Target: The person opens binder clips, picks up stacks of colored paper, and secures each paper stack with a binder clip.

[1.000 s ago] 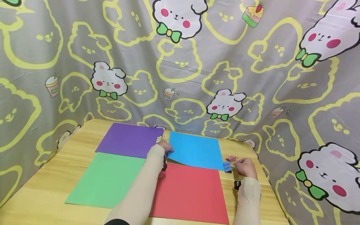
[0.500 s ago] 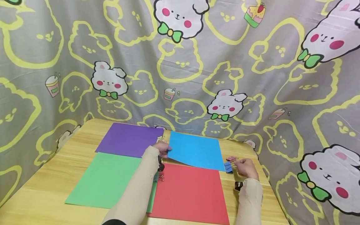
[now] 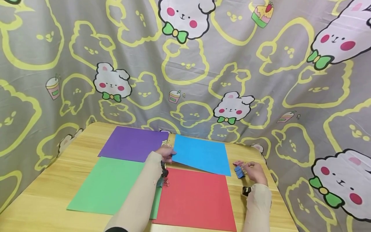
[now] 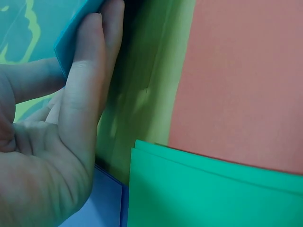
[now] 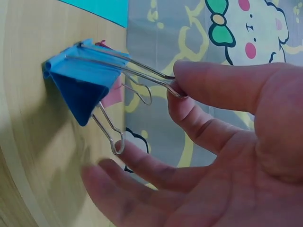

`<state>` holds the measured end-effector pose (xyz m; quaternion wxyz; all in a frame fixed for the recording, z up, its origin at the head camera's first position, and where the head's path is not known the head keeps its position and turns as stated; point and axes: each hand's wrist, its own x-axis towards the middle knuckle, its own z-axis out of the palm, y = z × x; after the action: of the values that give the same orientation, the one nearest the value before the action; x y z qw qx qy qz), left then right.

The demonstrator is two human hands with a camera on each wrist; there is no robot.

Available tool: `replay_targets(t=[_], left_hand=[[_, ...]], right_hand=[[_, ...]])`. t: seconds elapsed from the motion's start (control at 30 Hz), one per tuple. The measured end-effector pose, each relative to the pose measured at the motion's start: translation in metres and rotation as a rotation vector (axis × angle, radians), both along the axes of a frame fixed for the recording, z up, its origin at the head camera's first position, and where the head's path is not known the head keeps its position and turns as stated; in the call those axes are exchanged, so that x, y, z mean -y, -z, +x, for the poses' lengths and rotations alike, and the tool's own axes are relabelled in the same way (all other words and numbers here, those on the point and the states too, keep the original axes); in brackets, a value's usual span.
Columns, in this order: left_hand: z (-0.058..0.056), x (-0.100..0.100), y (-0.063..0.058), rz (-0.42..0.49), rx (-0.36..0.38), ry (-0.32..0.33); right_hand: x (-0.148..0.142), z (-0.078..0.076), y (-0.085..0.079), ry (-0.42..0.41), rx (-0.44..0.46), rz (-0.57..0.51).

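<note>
My left hand (image 3: 166, 153) pinches the near left corner of the blue sheet (image 3: 200, 153) between thumb and fingers. That corner is lifted off the table in the left wrist view. To the right of the sheet, my right hand (image 3: 256, 172) holds a blue binder clip (image 5: 80, 90) by one wire handle, between thumb and index finger. The clip's other handle hangs near my remaining fingers, and its jaws look closed. A pink binder clip (image 5: 113, 94) sits just behind the blue one.
Purple sheets (image 3: 134, 141), green sheets (image 3: 107, 185) and a red sheet (image 3: 200, 199) lie on the wooden table (image 3: 40, 193). A yellow clip (image 3: 166, 142) is at the purple right edge, and a green clip (image 3: 160, 183) at the green right edge. A patterned curtain (image 3: 188, 80) surrounds the table.
My left hand has drawn slightly left and nearer, still at the blue sheet's corner. The blue clip has shifted right and turned, away from the sheet, with my right hand at its handle.
</note>
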<state>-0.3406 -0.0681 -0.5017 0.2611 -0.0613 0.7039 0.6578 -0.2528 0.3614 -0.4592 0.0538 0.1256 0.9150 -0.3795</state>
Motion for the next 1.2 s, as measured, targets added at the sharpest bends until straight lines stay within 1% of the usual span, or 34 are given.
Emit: replay_targets(t=[0.17, 0.27, 0.43, 0.67, 1.03, 1.2], left_hand=[[0.002, 0.003, -0.001, 0.022, -0.009, -0.001], [0.003, 0.005, 0.000, 0.031, -0.010, -0.004], [0.001, 0.008, 0.003, 0.067, -0.012, -0.013], [0.003, 0.014, 0.003, 0.100, -0.050, -0.024], [0.004, 0.020, -0.003, 0.175, -0.050, -0.050], [0.004, 0.024, 0.000, 0.197, -0.060, -0.053]], right_hand=[[0.003, 0.003, -0.004, 0.024, 0.002, -0.043], [0.004, 0.005, -0.006, 0.030, -0.008, -0.030], [0.004, 0.004, -0.008, 0.053, 0.003, -0.010], [0.003, 0.004, -0.009, 0.050, 0.013, -0.002], [0.004, 0.007, -0.010, 0.067, 0.016, -0.030], [0.003, 0.007, -0.009, 0.061, 0.009, -0.055]])
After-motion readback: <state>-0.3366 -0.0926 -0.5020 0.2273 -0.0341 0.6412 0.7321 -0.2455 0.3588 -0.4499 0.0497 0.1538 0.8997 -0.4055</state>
